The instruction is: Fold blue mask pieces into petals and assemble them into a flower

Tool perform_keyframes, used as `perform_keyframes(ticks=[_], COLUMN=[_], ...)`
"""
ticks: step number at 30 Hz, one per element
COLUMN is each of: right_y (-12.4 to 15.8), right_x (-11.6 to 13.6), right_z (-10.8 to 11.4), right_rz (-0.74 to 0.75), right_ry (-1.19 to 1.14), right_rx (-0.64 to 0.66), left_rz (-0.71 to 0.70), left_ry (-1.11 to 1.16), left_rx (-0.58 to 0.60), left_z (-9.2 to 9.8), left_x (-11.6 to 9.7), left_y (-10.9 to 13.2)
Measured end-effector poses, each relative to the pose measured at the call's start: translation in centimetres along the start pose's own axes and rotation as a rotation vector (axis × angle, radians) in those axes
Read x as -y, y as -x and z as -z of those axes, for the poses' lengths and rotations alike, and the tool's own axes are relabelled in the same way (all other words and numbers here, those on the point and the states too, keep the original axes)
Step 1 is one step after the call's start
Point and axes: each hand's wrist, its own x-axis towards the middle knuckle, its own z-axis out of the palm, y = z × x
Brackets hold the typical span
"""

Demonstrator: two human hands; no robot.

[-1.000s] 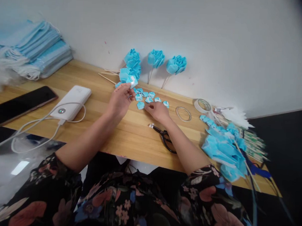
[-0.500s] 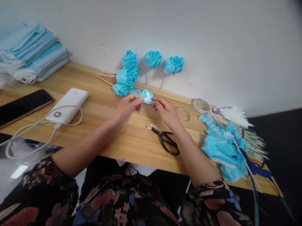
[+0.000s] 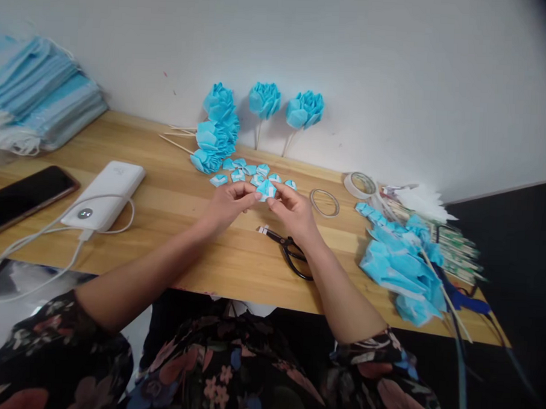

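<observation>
Both my hands meet over the middle of the wooden table (image 3: 174, 194). My left hand (image 3: 230, 204) and my right hand (image 3: 292, 210) pinch the same small folded blue petal piece (image 3: 265, 189) between their fingertips, a little above the tabletop. Just behind it lie several more small blue folded pieces (image 3: 250, 170) in a loose cluster. Black scissors (image 3: 289, 248) lie on the table right under my right wrist.
Three blue fabric flowers on sticks (image 3: 263, 100) lean on the wall, with more blue blooms (image 3: 212, 143) lying beside them. Tape rolls (image 3: 359, 185) and a blue scrap heap (image 3: 399, 267) sit right. A power bank (image 3: 104, 188), phone (image 3: 22, 196) and mask stack (image 3: 37, 98) sit left.
My right hand lifted a petal piece off the table and my left came in to meet it. Both now hold it lower, closer to the tabletop. The camera drifted right.
</observation>
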Motion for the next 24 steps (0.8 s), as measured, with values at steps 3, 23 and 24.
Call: perform_keyframes(ticks=[3, 23, 24], right_y=[0.0, 0.5, 0.5], right_x=[-0.3, 1.0, 1.1], right_z=[-0.1, 0.4, 0.3], right_rz=[0.017, -0.121, -0.134], right_ry=[0.04, -0.026, -0.017], right_rx=[-0.017, 0.022, 0.021], left_rz=[0.019, 0.073, 0.067], left_ry=[0.016, 0.152, 0.148], left_rx=[0.004, -0.056, -0.052], left_z=[-0.1, 0.5, 0.4], left_x=[0.0, 0.9, 0.8], left_y=[0.0, -0.5, -0.5])
